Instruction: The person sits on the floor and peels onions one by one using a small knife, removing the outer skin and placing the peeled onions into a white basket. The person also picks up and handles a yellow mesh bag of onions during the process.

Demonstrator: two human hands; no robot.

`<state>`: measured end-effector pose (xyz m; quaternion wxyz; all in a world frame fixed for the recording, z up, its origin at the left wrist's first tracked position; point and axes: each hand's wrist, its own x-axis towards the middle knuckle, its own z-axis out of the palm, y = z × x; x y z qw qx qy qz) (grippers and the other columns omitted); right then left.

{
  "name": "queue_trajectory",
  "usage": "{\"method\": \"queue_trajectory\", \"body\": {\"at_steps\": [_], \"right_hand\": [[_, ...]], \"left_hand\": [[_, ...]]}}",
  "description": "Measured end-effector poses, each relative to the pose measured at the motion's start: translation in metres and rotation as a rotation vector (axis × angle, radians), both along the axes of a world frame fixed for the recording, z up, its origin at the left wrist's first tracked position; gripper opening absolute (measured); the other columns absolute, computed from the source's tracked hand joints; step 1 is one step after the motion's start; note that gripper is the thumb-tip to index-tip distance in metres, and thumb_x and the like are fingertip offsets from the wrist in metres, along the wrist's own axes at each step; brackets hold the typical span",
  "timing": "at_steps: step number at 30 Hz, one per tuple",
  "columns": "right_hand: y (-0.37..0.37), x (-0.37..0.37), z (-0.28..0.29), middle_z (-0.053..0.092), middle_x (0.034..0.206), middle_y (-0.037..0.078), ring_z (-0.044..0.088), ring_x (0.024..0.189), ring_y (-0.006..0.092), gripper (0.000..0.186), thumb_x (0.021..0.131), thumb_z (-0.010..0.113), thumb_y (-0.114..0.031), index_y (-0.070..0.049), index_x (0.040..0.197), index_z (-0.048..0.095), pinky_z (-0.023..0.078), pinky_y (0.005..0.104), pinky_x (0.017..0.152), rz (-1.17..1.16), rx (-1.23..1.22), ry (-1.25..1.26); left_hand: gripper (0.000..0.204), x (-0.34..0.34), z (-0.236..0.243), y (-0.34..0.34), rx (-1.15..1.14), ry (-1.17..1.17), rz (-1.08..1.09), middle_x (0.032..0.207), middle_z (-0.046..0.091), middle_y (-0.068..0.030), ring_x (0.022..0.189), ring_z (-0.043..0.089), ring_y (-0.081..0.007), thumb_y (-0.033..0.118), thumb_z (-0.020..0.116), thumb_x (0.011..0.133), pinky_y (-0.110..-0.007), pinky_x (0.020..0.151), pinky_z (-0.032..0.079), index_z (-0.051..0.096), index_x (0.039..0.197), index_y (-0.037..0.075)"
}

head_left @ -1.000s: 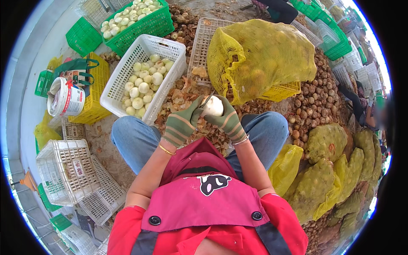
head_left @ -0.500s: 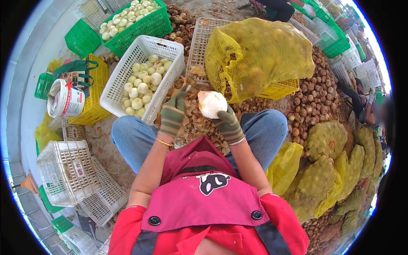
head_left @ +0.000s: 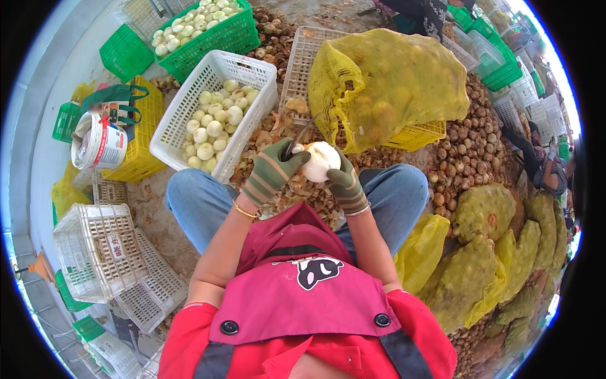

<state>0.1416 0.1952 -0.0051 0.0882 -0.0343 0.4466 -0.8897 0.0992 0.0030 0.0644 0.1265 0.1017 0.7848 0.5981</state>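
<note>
My left hand (head_left: 271,174), in a striped green glove, is closed on a dark-handled knife (head_left: 301,136), its blade pointing up beside a white onion (head_left: 322,164) with a patch of brown skin on top. My right hand (head_left: 346,188), gloved alike, grips that onion from the right. Beneath both hands, loose onion skins (head_left: 262,136) lie between my bent knees. Just ahead and left stands a white crate (head_left: 165,142) of peeled onions (head_left: 214,126). Beyond the onion is a yellow mesh sack (head_left: 391,82) of onions, resting on a yellow crate (head_left: 413,138).
Unpeeled onions (head_left: 470,158) are heaped to my right, beside several full sacks (head_left: 461,284). Empty white crates (head_left: 95,252), a yellow crate (head_left: 142,145) and a bucket (head_left: 101,145) stand left. A green crate (head_left: 205,44) of peeled onions is behind. Co-workers (head_left: 546,170) sit at the far right and top.
My left hand, which was raised apart from the onion half a second ago, has come back against it with the knife. The onion in my right hand has shifted slightly right.
</note>
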Motion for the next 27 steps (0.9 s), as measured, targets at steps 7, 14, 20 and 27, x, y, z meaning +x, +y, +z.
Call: {"method": "queue_trajectory", "body": {"at_steps": [7,14,20,27], "right_hand": [[-0.017,0.009,0.009,0.048,0.141,0.014,0.050,0.129,0.0275,0.090,0.078,0.075,-0.046,-0.002,0.145,0.035,0.041,0.0425,0.109,0.000,-0.519,-0.256],[-0.008,-0.004,-0.013,0.059,0.123,0.012,0.061,0.109,0.0231,0.082,0.073,0.077,-0.040,0.000,0.136,0.044,0.051,0.0337,0.092,0.025,-0.112,-0.020],[0.004,-0.007,-0.016,0.059,0.123,0.013,0.061,0.111,0.0253,0.081,0.070,0.080,-0.024,0.000,0.138,0.043,0.051,0.0355,0.096,-0.123,-0.006,-0.031],[-0.008,-0.007,-0.006,0.057,0.122,0.013,0.060,0.108,0.0221,0.082,0.069,0.084,-0.010,-0.001,0.136,0.039,0.054,0.0341,0.090,-0.308,0.221,-0.087]], "left_hand": [[0.020,0.004,0.018,0.001,0.577,-0.487,0.036,0.060,0.042,0.0054,0.046,0.036,-0.0055,0.024,0.067,0.088,-0.023,0.043,0.030,0.058,0.087,0.006],[0.022,0.006,0.000,0.006,0.529,-0.475,0.215,0.063,0.046,0.0046,0.046,0.039,-0.0055,0.028,0.068,0.087,-0.023,0.042,0.031,0.057,0.086,0.008],[0.038,-0.016,-0.041,-0.031,-0.122,0.209,0.191,0.055,0.048,0.0020,0.046,0.047,-0.0119,0.038,0.063,0.094,-0.030,0.046,0.040,0.061,0.116,0.006],[0.049,0.027,-0.016,0.005,-0.403,0.538,-0.029,0.066,0.060,-0.0137,0.057,0.062,-0.0318,0.033,0.049,0.101,-0.041,0.053,0.048,0.043,0.147,0.019]]}}
